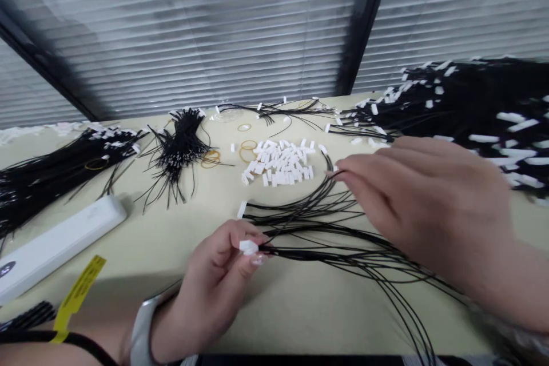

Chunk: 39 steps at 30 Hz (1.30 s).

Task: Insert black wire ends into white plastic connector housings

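My left hand [223, 274] pinches a white connector [249, 247] from which several thin black wires [309, 254] run off to the right. Up and to the right, my right hand [412, 200] has its thumb and index finger closed on the end of a thin black wire [338, 172]. Between the hands, a second white connector [242, 209] with black wires lies on the table. A pile of small white connectors [281, 161] sits just beyond the hands. Another white connector [322, 149] with wires curves up near my right fingertips.
Bundles of black wires lie at the left [51, 174], at centre left [182, 143] and in a large heap at the right [480, 103]. Yellow rubber bands [211, 159] lie near the pile. A white power strip [64, 240] and a yellow-tagged black cable [81, 291] are at the left.
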Each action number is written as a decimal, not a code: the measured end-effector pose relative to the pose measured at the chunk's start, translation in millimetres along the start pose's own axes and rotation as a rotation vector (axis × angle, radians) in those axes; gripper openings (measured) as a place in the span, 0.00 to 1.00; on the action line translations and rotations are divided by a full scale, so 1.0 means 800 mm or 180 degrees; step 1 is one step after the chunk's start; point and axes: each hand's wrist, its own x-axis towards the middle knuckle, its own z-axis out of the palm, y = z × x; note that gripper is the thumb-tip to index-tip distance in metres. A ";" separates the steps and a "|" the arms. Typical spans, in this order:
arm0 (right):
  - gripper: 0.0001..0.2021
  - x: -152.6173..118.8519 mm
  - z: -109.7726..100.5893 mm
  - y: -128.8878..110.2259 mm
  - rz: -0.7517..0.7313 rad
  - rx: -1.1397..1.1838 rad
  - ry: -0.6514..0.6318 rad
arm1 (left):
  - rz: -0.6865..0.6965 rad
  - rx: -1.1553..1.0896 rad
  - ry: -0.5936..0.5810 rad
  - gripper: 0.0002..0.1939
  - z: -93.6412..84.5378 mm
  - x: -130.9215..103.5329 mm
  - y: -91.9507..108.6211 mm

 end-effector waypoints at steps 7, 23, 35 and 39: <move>0.08 0.004 -0.007 -0.001 0.1589 0.1562 0.0343 | -0.0088 -0.0287 -0.0331 0.06 -0.001 -0.001 -0.003; 0.08 0.009 0.008 0.004 0.2238 0.3449 -0.0547 | -0.0663 -0.0416 -0.0180 0.06 0.003 0.010 0.002; 0.09 -0.005 0.023 0.003 0.0211 0.0881 -0.1743 | -0.0983 -0.0796 -0.0065 0.10 0.004 0.015 0.003; 0.10 0.002 0.017 0.009 0.1291 0.1560 -0.0188 | -0.1212 -0.1233 -0.0233 0.10 0.005 0.015 -0.001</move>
